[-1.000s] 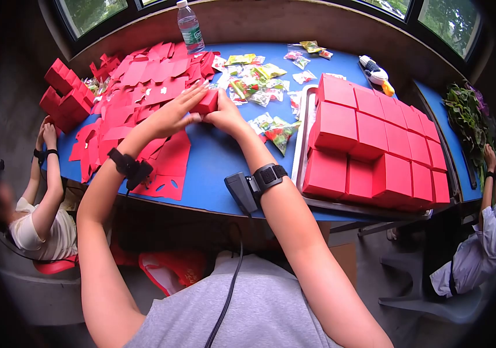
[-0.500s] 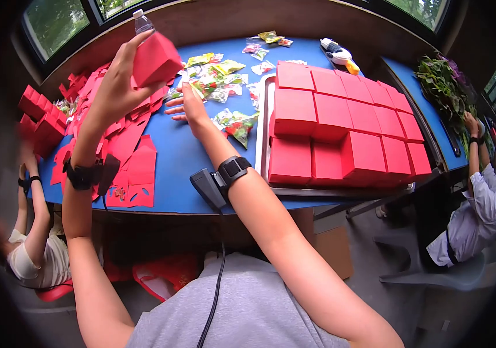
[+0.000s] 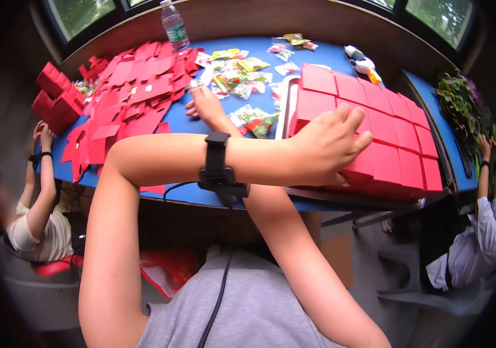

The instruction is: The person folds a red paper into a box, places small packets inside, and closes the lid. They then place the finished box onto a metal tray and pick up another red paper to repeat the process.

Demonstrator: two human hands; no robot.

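My left hand (image 3: 332,142) reaches across my right arm to the front left of the block of red boxes (image 3: 396,130). Its fingers and thumb are spread around a red box (image 3: 357,169), which the hand largely hides. Under that forearm, my right hand (image 3: 206,105) is at the near edge of the small snack packets (image 3: 233,75). Its fingers are apart and I see nothing held in them. The boxes stand in tight rows in a metal-rimmed tray (image 3: 285,107) on the blue table.
Flat red box blanks (image 3: 138,87) cover the table's left side. A water bottle (image 3: 174,26) stands behind them. Folded red boxes (image 3: 56,98) are stacked far left beside a seated person. At right, another person handles leafy plants (image 3: 460,98). A dark-and-white object (image 3: 359,61) lies behind the tray.
My left hand has carried the red box from the far left over to the tray at right. My right hand has stayed beside the packets. The view has shifted slightly.
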